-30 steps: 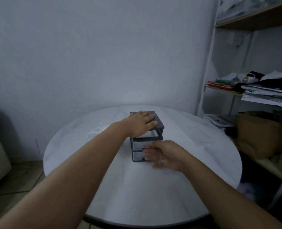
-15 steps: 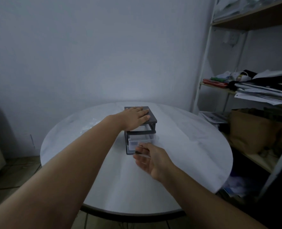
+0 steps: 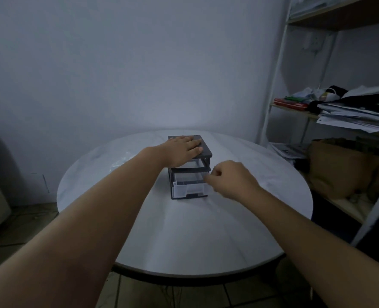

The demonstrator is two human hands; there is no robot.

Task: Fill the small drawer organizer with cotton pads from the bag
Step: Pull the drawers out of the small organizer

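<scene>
Small drawer organizer [image 3: 205, 152] at mid-surface [image 3: 184, 232], lower drawer [image 3: 188, 188] pulled out toward the person.
Dark frame, clear drawers; left hand [image 3: 181, 152] flat on top, right hand [image 3: 230, 178] with fingers [image 3: 209, 179] curled at the drawer's corner, grip unclear.

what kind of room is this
Probably a home office or storage room: a round white table near a bare wall, beside a white-framed shelf unit piled with loose papers.

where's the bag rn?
Head view: the clear bag lies on the table, far left side, left of the drawer organizer and partly behind the left forearm.
</scene>
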